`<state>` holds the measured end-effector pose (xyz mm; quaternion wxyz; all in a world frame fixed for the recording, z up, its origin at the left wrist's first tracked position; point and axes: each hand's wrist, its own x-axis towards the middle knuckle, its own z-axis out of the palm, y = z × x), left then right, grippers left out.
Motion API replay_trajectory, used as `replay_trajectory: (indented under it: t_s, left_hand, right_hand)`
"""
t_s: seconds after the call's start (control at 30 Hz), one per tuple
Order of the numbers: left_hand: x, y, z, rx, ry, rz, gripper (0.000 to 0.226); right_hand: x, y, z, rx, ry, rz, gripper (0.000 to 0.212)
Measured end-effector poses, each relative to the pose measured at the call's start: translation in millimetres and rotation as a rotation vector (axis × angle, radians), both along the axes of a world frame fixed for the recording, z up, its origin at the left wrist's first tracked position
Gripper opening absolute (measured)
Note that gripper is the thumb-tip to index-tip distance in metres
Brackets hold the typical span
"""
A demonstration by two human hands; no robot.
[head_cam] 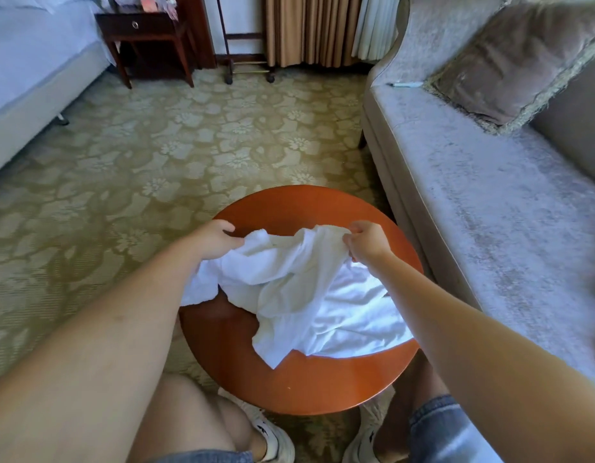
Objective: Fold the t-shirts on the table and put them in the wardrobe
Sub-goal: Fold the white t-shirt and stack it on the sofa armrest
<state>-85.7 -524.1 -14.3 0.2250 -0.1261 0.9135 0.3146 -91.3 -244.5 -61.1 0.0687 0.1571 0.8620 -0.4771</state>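
Observation:
A crumpled white t-shirt (309,295) lies across a small round orange-brown wooden table (289,385) in front of me. My left hand (217,240) pinches the shirt's far left edge between thumb and fingers. My right hand (366,242) grips a bunch of the cloth at its far right edge. Between the two hands the cloth is lifted slightly off the table. The rest sags in folds over the tabletop, and one part hangs over the table's left rim. No wardrobe is in view.
A grey velvet sofa (489,202) with a brown cushion (516,58) stands close on the right. A bed (29,71) is at the far left with a dark nightstand (146,38) beside it. Patterned carpet (156,145) lies beyond the table. My knees and shoes are under the table's near edge.

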Motion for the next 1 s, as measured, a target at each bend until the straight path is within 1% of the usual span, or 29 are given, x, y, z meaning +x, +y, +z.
replay_trajectory:
  t_s: [0.03, 0.1, 0.13, 0.2, 0.23, 0.27, 0.3, 0.33, 0.37, 0.4, 0.47, 0.53, 0.57, 0.6, 0.67, 0.73, 0.8, 0.87, 1.0]
  left_hand:
    - [3, -2, 10, -0.023, -0.023, -0.022, 0.07]
    - [16, -3, 36, -0.186, -0.119, -0.116, 0.078]
    - [24, -3, 51, -0.28, -0.166, -0.165, 0.075]
    - [39, -2, 78, -0.384, -0.158, -0.224, 0.059]
    - [45, -3, 89, -0.377, -0.102, -0.22, 0.049]
    - [52, -4, 100, -0.339, -0.004, -0.19, 0.038]
    - [58, -5, 110, -0.272, 0.127, -0.133, 0.026]
    - [66, -5, 123, -0.193, 0.276, -0.056, 0.021]
    - [74, -4, 136, -0.127, 0.429, 0.034, 0.026]
    - [83, -4, 150, -0.077, 0.57, 0.119, 0.036]
    - [101, -3, 177, -0.014, 0.818, 0.225, 0.047]
    - [119, 0, 207, 0.063, 0.993, 0.28, 0.04]
    - [128, 2, 222, 0.139, 1.044, 0.305, 0.021]
    - [137, 5, 237, 0.23, 1.086, 0.344, 0.015]
    - [152, 6, 263, 0.402, 1.16, 0.397, 0.023]
    - [163, 5, 283, 0.468, 1.212, 0.409, 0.026]
    - [175, 7, 303, 0.464, 1.26, 0.411, 0.027]
    - [188, 11, 324, 0.389, 1.328, 0.398, 0.029]
    - [215, 18, 364, 0.324, 1.445, 0.353, 0.033]
  right_hand:
    - [3, 2, 12, -0.006, 0.033, -0.025, 0.041]
    - [10, 5, 37, -0.058, 0.098, -0.083, 0.043]
    - [13, 6, 50, -0.097, 0.127, -0.114, 0.042]
    - [24, 8, 79, -0.134, 0.21, -0.147, 0.04]
    - [31, 10, 94, -0.133, 0.26, -0.156, 0.04]
    - [37, 12, 107, -0.119, 0.309, -0.161, 0.042]
    - [44, 13, 122, -0.107, 0.353, -0.159, 0.043]
    - [50, 15, 135, -0.101, 0.392, -0.157, 0.043]
    - [56, 16, 149, -0.107, 0.43, -0.156, 0.043]
    - [61, 18, 162, -0.116, 0.463, -0.159, 0.043]
    - [72, 20, 191, -0.14, 0.521, -0.156, 0.042]
    - [88, 20, 223, -0.17, 0.588, -0.141, 0.041]
    - [98, 20, 240, -0.187, 0.632, -0.131, 0.039]
    - [109, 21, 256, -0.203, 0.682, -0.122, 0.035]
    - [129, 23, 285, -0.205, 0.784, -0.101, 0.024]
    - [146, 25, 308, -0.183, 0.868, -0.099, 0.017]
    - [162, 28, 327, -0.157, 0.935, -0.107, 0.017]
    - [178, 31, 346, -0.133, 0.999, -0.119, 0.018]
    - [205, 38, 382, -0.12, 1.112, -0.154, 0.022]
